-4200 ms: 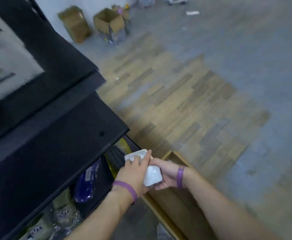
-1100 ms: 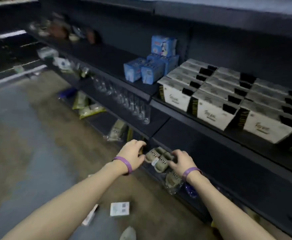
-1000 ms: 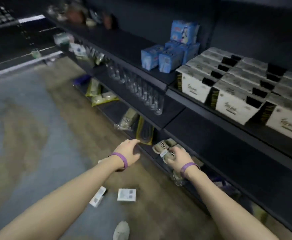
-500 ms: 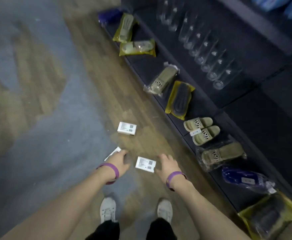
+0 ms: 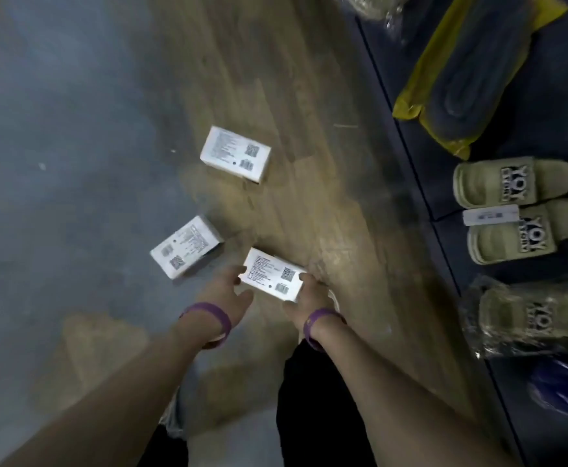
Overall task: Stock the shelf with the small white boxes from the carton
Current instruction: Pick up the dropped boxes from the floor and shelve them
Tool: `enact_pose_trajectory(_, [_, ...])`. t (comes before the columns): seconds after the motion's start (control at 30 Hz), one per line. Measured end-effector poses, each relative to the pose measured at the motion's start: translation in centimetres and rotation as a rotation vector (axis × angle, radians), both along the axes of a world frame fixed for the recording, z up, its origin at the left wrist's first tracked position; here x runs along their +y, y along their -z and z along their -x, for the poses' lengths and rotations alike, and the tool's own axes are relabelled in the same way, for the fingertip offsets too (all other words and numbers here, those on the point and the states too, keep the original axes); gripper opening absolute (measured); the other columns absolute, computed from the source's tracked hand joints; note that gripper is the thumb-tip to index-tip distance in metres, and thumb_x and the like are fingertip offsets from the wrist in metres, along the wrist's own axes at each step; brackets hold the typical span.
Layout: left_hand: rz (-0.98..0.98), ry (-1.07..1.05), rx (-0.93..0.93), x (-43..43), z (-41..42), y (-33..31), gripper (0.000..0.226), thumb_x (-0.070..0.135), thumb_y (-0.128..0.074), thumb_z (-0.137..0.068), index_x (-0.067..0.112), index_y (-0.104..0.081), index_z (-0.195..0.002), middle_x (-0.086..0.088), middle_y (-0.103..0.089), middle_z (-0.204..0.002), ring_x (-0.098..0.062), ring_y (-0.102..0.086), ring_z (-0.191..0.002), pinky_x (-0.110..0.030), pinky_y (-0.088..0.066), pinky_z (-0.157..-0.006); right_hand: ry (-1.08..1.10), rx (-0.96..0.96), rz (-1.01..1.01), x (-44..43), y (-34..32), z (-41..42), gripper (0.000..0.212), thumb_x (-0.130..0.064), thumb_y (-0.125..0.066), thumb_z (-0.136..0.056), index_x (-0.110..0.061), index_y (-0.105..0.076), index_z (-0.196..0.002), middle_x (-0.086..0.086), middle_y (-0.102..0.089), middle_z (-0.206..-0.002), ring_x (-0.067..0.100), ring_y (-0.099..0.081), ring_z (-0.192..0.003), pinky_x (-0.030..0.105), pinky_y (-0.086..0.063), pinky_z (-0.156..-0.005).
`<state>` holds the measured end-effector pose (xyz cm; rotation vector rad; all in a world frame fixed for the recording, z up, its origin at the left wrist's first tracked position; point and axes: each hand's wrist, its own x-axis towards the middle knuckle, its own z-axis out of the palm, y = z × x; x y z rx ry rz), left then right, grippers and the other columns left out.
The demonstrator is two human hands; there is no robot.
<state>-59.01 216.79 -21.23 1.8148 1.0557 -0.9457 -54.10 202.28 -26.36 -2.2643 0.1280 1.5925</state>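
Observation:
Three small white boxes with printed labels lie on the floor. The nearest box (image 5: 272, 279) sits between my hands: my left hand (image 5: 223, 294) touches its left end with fingertips, and my right hand (image 5: 311, 298) grips its right end. A second box (image 5: 186, 246) lies just left of my left hand. The third box (image 5: 235, 154) rests farther ahead on the wood planks. The carton is out of view.
The dark bottom shelf (image 5: 420, 156) runs along the right. On it lie beige slippers (image 5: 511, 210), a bagged beige pair (image 5: 525, 318), a yellow-bagged dark pair (image 5: 471, 72) and a blue package (image 5: 565, 389). My legs (image 5: 323, 416) stand below my arms.
My view dropped from the shelves to the floor. Both hands left the slippers on the shelf, came down to the nearest box and closed in on its two ends.

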Motion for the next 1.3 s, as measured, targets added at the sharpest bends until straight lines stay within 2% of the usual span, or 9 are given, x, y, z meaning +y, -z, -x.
enact_pose_trajectory(0.2, [-0.086,-0.063,0.121,-0.2,-0.9,15.0,0.066,0.019,-0.056,-0.090,0.018,-0.023,-0.146,-0.011,-0.036,-0.149,-0.029,-0.037,-0.134,-0.036,-0.033,-0.106,0.178,0.125,-0.053,-1.1,13.0,1.0,0.076,-0.025,-0.054,-0.073,-0.037,-0.020,-0.140,0.004,-0.052,-0.131,0.031,-0.055,-0.115,0.045,-0.044,-0.100])
enact_pose_trajectory(0.47, [0.101,-0.368,0.244,-1.5,1.2,20.4,0.062,0.002,-0.067,-0.077,0.005,-0.042,-0.134,-0.012,-0.052,-0.131,-0.033,-0.052,-0.116,-0.041,-0.042,-0.101,0.596,0.071,-0.260,-3.2,13.4,0.7,0.065,0.011,-0.065,-0.071,-0.037,-0.040,-0.107,-0.018,-0.058,-0.094,-0.002,-0.060,-0.085,0.026,-0.053,-0.080])
enact_pose_trajectory(0.57, [0.031,-0.594,0.179,-1.1,0.6,14.2,0.057,-0.003,-0.070,-0.070,0.005,-0.049,-0.123,-0.014,-0.056,-0.122,-0.030,-0.054,-0.106,-0.042,-0.046,-0.090,0.561,0.052,-0.273,-2.6,7.5,-0.8,0.073,0.011,-0.068,-0.067,-0.025,-0.043,-0.126,-0.006,-0.062,-0.103,0.009,-0.065,-0.090,0.021,-0.056,-0.073])
enact_pose_trajectory(0.7, [-0.002,-0.729,0.029,0.5,-2.5,1.9,0.052,-0.004,-0.069,-0.070,0.011,-0.051,-0.116,-0.011,-0.054,-0.110,-0.018,-0.051,-0.081,-0.030,-0.039,-0.064,0.431,-0.014,-0.270,-0.6,-4.2,-4.8,0.096,0.000,-0.076,-0.064,-0.030,-0.029,-0.143,-0.004,-0.035,-0.122,0.011,-0.051,-0.109,0.028,-0.045,-0.101])
enact_pose_trajectory(0.83, [0.044,-0.719,-0.142,3.0,-6.8,-12.5,0.046,0.002,-0.067,-0.073,0.012,-0.052,-0.115,-0.002,-0.055,-0.087,-0.018,-0.055,-0.080,-0.037,-0.045,-0.082,0.420,-0.114,-0.358,1.7,-18.1,-9.9,0.093,0.006,-0.077,-0.067,-0.027,-0.033,-0.141,0.004,-0.034,-0.129,0.010,-0.051,-0.099,0.015,-0.047,-0.086])
enact_pose_trajectory(0.93, [0.053,-0.605,-0.328,5.3,-8.9,-23.2,0.063,0.009,-0.070,-0.059,0.009,-0.055,-0.119,-0.009,-0.055,-0.108,-0.027,-0.056,-0.097,-0.036,-0.046,-0.086,0.378,-0.159,-0.464,2.6,-29.4,-12.4,0.083,0.011,-0.074,-0.071,-0.022,-0.034,-0.136,-0.007,-0.048,-0.102,0.001,-0.049,-0.084,-0.004,-0.038,-0.060])
enact_pose_trajectory(1.07, [0.122,-0.346,-0.487,6.9,-9.1,-36.1,0.078,0.010,-0.072,-0.057,0.018,-0.049,-0.130,-0.002,-0.056,-0.119,-0.019,-0.055,-0.109,-0.028,-0.041,-0.097,0.231,-0.348,-0.462,2.4,-41.4,-10.9,0.107,0.002,-0.082,-0.062,-0.022,-0.023,-0.148,-0.001,-0.036,-0.120,0.010,-0.037,-0.117,0.008,-0.028,-0.091])
enact_pose_trajectory(1.17, [0.179,-0.214,-0.571,7.7,-7.6,-43.4,0.078,-0.006,-0.072,-0.070,0.007,-0.037,-0.139,-0.004,-0.054,-0.121,-0.019,-0.054,-0.112,-0.026,-0.040,-0.096,0.180,-0.521,-0.456,2.1,-47.5,-8.0,0.091,0.000,-0.078,-0.061,-0.022,-0.035,-0.139,0.005,-0.039,-0.122,0.006,-0.042,-0.101,0.005,-0.030,-0.083])
enact_pose_trajectory(1.3, [0.188,-0.188,-0.656,8.4,-5.9,-51.7,0.044,0.019,-0.072,-0.080,0.008,-0.055,-0.119,-0.002,-0.064,-0.109,-0.017,-0.062,-0.096,-0.028,-0.049,-0.083,0.275,-0.574,-0.457,0.8,-55.1,-5.2,0.057,-0.019,-0.082,-0.062,-0.022,-0.050,-0.110,-0.001,-0.064,-0.103,0.012,-0.062,-0.090,0.018,-0.046,-0.072])
